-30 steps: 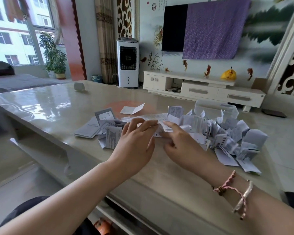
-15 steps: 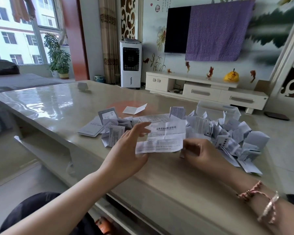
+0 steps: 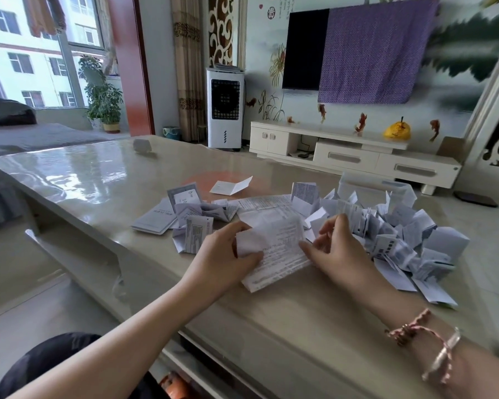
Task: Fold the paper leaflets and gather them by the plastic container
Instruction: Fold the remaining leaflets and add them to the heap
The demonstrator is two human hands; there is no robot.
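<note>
A white printed leaflet (image 3: 277, 249) lies between my hands, low over the table's near middle. My left hand (image 3: 222, 260) pinches its left edge, where a flap is turned over. My right hand (image 3: 334, 246) grips its right edge with curled fingers. To the right is a heap of folded leaflets (image 3: 401, 237), piled in front of a clear plastic container (image 3: 369, 185). A smaller scatter of leaflets (image 3: 185, 217) lies to the left of my hands, and a flat unfolded sheet (image 3: 265, 203) lies behind the held one.
The glossy beige table (image 3: 84, 180) has a small white object (image 3: 141, 145) at its far left and a single folded card (image 3: 231, 185) near the middle. The table's near edge runs under my forearms. A TV cabinet (image 3: 355, 156) stands beyond.
I picked a leaflet out of the pile, held it spread upright between both hands, and have now brought it down towards the table with its left edge being folded over.
</note>
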